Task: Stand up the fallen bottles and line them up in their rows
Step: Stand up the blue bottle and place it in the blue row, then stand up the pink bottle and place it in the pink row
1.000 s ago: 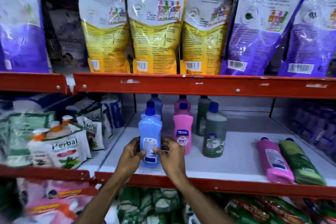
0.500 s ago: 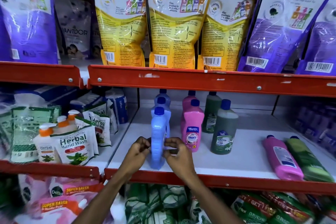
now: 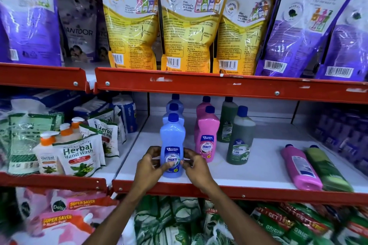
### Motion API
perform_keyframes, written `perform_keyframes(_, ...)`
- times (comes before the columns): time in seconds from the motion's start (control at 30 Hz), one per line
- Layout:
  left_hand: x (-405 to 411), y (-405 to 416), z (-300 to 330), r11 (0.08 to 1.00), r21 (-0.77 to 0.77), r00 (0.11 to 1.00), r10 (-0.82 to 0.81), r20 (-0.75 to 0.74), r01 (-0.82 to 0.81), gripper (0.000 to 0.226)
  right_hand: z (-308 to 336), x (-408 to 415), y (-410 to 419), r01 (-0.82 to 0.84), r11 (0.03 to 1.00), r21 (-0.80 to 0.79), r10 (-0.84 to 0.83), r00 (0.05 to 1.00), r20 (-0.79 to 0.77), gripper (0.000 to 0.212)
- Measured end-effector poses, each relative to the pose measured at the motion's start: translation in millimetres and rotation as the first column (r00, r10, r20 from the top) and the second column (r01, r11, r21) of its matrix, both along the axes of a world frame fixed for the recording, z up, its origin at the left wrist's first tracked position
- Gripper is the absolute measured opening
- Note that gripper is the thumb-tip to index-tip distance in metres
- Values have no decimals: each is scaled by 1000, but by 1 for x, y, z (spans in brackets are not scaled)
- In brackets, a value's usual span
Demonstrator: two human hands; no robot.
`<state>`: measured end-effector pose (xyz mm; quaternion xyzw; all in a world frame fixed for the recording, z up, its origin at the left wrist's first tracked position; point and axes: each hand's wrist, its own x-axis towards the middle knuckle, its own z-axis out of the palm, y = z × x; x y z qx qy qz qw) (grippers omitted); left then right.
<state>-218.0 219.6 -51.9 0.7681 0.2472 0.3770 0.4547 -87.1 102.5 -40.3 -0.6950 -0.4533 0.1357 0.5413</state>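
Note:
A blue bottle (image 3: 172,139) stands upright at the front of the white shelf (image 3: 249,171), its front label facing me. My left hand (image 3: 148,167) and my right hand (image 3: 196,167) hold its lower part from both sides. Two more blue bottles (image 3: 173,108) stand in a row behind it. To the right stand two pink bottles (image 3: 207,129) and two green bottles (image 3: 241,137), each in its own row. At the shelf's right end a pink bottle (image 3: 300,167) and a green bottle (image 3: 326,169) lie on their sides, caps pointing back.
The red shelf lip (image 3: 258,193) runs along the front. Hand-wash pouches and pump bottles (image 3: 77,155) fill the bay to the left. Tall refill pouches (image 3: 191,20) hang over the upper shelf. Purple packs (image 3: 344,135) line the right side.
The blue bottle has been turned between my hands, from its back label through edge-on to its front label facing me. The view has shifted closer.

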Motion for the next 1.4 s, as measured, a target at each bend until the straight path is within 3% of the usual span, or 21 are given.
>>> perform_keyframes(0.33, -11, -10, -1, 1000, 8, 1000, 16, -21, -16, 53, -7, -8, -8, -1, 1000, -7, 1, 1000, -13, 34)
perform_keyframes(0.43, -18, -17, 2, 1000, -17, 1000, -8, -27, 8, 69, -3, -13, -16, 1, 1000, -18, -1, 1000, -28, 38)
perform_keyframes(0.5, -23, -27, 1, 996, 58, 997, 67, -42, -65, 83, 1, -16, -28, 11, 1000, -20, -11, 1000, -1, 47)
perform_keyframes(0.57, -28, -41, -1, 950, 234, 977, 212, 2, -207, 84, 4, -14, -46, 120, 993, -11, -116, 975, 192, 55)
perform_keyframes(0.7, -17, -78, 12, 652, 685, 933, 338, 120, -324, 72, 19, 6, -94, 342, 935, 96, -328, 730, 600, 69)
perform_keyframes(0.77, 2, -101, 24, 531, 802, 940, 325, 104, -273, 74, 28, 25, -118, 426, 896, 128, -372, 562, 739, 77)
perform_keyframes(0.83, 27, -125, 33, 476, 856, 952, 301, 55, -200, 76, 35, 48, -144, 508, 851, 133, -398, 460, 794, 78)
perform_keyframes(0.93, 67, -155, 35, 469, 878, 961, 273, -39, -97, 75, 38, 83, -182, 631, 771, 91, -411, 382, 828, 78)
perform_keyframes(1.03, 109, -181, 29, 501, 865, 953, 254, -165, 16, 74, 33, 115, -222, 696, 717, 46, -414, 371, 831, 72)
perform_keyframes(1.27, 192, -232, 16, 577, 783, 901, 175, -398, 234, 71, 14, 178, -294, 755, 632, -172, -363, 485, 795, 62)
perform_keyframes(1.4, 236, -258, 15, 677, 628, 828, 48, -559, 385, 73, 2, 204, -317, 727, 610, -315, -278, 569, 774, 62)
